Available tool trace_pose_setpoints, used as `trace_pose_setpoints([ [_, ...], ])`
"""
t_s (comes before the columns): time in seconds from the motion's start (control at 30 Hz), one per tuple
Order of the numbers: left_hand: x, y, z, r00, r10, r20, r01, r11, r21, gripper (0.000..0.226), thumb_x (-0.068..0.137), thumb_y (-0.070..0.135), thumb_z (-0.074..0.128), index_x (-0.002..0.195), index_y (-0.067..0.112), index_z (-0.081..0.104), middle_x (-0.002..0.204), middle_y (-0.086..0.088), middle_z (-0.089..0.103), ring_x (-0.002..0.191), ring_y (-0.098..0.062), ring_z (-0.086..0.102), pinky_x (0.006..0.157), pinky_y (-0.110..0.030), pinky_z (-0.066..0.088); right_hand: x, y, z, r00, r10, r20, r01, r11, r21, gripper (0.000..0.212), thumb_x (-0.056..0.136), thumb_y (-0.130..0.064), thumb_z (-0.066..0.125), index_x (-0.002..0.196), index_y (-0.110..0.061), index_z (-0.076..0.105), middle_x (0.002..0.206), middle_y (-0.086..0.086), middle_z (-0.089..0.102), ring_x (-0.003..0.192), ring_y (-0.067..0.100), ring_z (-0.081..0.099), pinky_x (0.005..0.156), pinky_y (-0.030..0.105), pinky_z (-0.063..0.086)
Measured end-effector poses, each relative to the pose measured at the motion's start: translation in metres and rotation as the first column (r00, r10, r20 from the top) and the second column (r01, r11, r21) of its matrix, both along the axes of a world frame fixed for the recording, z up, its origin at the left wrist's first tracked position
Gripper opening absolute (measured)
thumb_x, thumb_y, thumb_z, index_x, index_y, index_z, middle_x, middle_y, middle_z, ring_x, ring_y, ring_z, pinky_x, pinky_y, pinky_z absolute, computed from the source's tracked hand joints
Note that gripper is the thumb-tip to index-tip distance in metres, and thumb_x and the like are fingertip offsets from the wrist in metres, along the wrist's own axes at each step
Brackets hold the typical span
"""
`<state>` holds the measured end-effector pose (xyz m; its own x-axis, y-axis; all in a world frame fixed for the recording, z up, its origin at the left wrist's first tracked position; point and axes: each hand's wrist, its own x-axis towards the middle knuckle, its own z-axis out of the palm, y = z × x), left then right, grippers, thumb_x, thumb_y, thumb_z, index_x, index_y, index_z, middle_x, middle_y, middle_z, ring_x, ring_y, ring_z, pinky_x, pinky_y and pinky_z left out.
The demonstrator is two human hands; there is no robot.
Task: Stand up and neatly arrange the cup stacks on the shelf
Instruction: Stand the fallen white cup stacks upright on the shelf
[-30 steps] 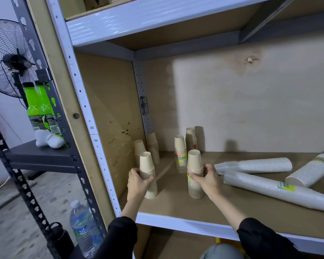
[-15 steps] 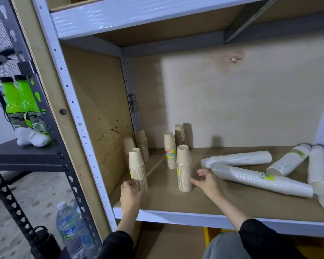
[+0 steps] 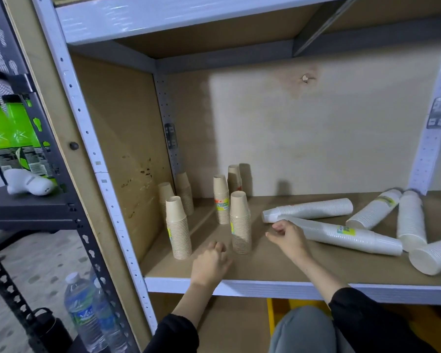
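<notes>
Several tan cup stacks stand upright at the left of the shelf [image 3: 278, 273]: a front-left stack [image 3: 178, 229], a front-middle stack [image 3: 240, 222], and others behind [image 3: 221, 200]. Several white cup stacks lie on their sides at the right, among them a long one [image 3: 341, 234] and another behind it [image 3: 313, 208]. My left hand [image 3: 210, 263] rests low between the two front tan stacks, holding nothing. My right hand [image 3: 288, 236] hovers with fingers apart, just at the near end of the long white stack.
The shelf's left side panel [image 3: 122, 154] and white uprights [image 3: 87, 138] box in the space. A dark rack at left holds green cartons [image 3: 15, 138]. Water bottles [image 3: 87, 317] and a black flask [image 3: 49, 329] stand on the floor.
Both hands have let go of the two front tan stacks, which now stand free. My left hand dropped and moved right; my right hand moved right toward the long white stack.
</notes>
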<state>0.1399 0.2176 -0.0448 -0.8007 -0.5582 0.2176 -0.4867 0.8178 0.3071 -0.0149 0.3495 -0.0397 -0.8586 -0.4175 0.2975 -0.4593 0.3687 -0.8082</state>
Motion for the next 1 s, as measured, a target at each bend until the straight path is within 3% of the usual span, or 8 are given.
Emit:
trace_pose_setpoints([
  [0.1,-0.020,0.028,0.007,0.985,-0.141,0.096,0.149,0.985,-0.085,0.036,0.094,0.032,0.044,0.122,0.012,0.049,0.129,-0.004,0.049,0.117,-0.026,0.052,0.086,-0.035,0.046,-0.007,0.019,0.006,0.997,-0.072,-0.016,0.072,0.997,0.004,0.030,0.078,-0.015,0.071,0.102,0.002,0.064,0.109,0.016,0.067,0.095,0.025,0.060,0.087,0.031,0.045],
  [0.3,-0.065,0.073,0.023,0.938,-0.343,0.053,0.347,0.931,-0.111,0.048,0.088,0.037,0.032,0.116,0.006,0.055,0.122,-0.010,0.054,0.119,-0.025,0.050,0.090,-0.035,0.043,-0.031,0.064,0.020,0.982,-0.184,-0.042,0.185,0.982,0.027,0.030,0.078,-0.013,0.070,0.103,0.003,0.065,0.108,0.019,0.067,0.101,0.030,0.061,0.088,0.032,0.045],
  [0.43,-0.100,0.092,0.031,0.918,-0.393,0.050,0.396,0.910,-0.124,0.034,0.092,0.025,0.043,0.118,0.007,0.053,0.125,-0.009,0.053,0.120,-0.026,0.049,0.090,-0.035,0.045,-0.045,0.098,0.026,0.964,-0.265,-0.038,0.266,0.963,0.039,0.033,0.079,-0.013,0.069,0.107,0.004,0.064,0.110,0.018,0.067,0.102,0.030,0.061,0.090,0.033,0.046],
  [0.67,-0.147,0.093,0.048,0.913,-0.405,0.044,0.408,0.907,-0.104,0.038,0.093,0.021,0.045,0.128,0.007,0.048,0.133,-0.008,0.049,0.123,-0.026,0.047,0.093,-0.035,0.042,-0.075,0.139,0.034,0.916,-0.401,0.006,0.401,0.916,0.031,0.034,0.080,-0.014,0.068,0.106,0.007,0.061,0.109,0.022,0.065,0.104,0.033,0.059,0.079,0.028,0.040],
  [0.83,-0.182,0.075,0.069,0.950,-0.309,0.050,0.312,0.947,-0.078,0.037,0.093,0.018,0.046,0.128,0.007,0.047,0.132,-0.008,0.047,0.118,-0.029,0.051,0.088,-0.037,0.046,-0.103,0.143,0.041,0.878,-0.470,0.088,0.468,0.883,0.042,0.044,0.083,-0.020,0.066,0.118,0.004,0.055,0.118,0.020,0.062,0.111,0.030,0.056,0.087,0.029,0.041],
  [1.0,-0.214,0.043,0.079,0.956,-0.242,0.163,0.258,0.963,-0.083,0.038,0.088,0.007,0.049,0.126,0.002,0.049,0.127,-0.013,0.051,0.119,-0.027,0.051,0.091,-0.032,0.046,-0.138,0.141,0.041,0.823,-0.507,0.257,0.496,0.861,0.109,0.054,0.085,-0.029,0.062,0.128,0.001,0.047,0.130,0.018,0.054,0.122,0.030,0.049,0.097,0.032,0.040],
])
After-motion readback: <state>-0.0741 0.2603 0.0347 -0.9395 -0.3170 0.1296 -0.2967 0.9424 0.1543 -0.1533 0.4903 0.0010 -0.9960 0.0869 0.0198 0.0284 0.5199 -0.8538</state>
